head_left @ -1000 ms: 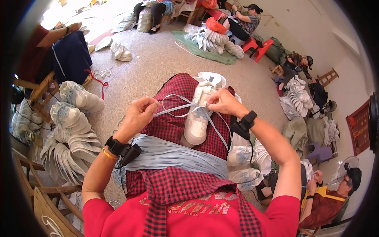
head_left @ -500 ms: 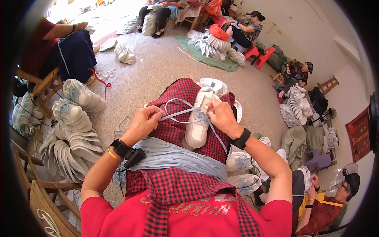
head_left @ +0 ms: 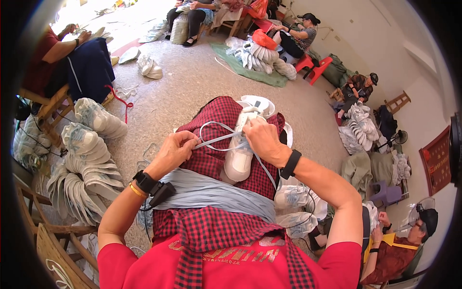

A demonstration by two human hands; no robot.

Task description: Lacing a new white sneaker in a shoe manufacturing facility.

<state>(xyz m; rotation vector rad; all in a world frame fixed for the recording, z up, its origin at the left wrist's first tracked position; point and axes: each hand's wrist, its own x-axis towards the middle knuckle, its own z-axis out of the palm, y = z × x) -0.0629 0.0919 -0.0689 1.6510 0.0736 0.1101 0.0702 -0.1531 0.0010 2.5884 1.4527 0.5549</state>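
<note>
A white shoe (head_left: 237, 163) rests on my lap over a red-and-black checked apron (head_left: 219, 114), its toe toward me. Pinched between my left thumb and finger is a light blue shoelace (head_left: 216, 140), drawn out from the shoe and looping beside it. My left hand (head_left: 178, 148) is left of the shoe. Over the shoe's lacing lies my right hand (head_left: 266, 139), fingers closed on the lace; its fingertips partly cover the eyelets. One lace end hangs down right of the shoe. A bundle of light blue laces (head_left: 216, 190) lies across my waist.
Stacks of white shoe uppers (head_left: 94, 149) stand on the floor at left, beside a wooden chair (head_left: 60, 245). More white shoes (head_left: 293, 197) lie by my right side. Co-workers sit around the room, one at lower right (head_left: 399, 255). A green sheet (head_left: 231, 65) carries another pile.
My right hand has shifted slightly left and up across the shoe's lacing. My left hand keeps its pinch on the lace, nearly in place.
</note>
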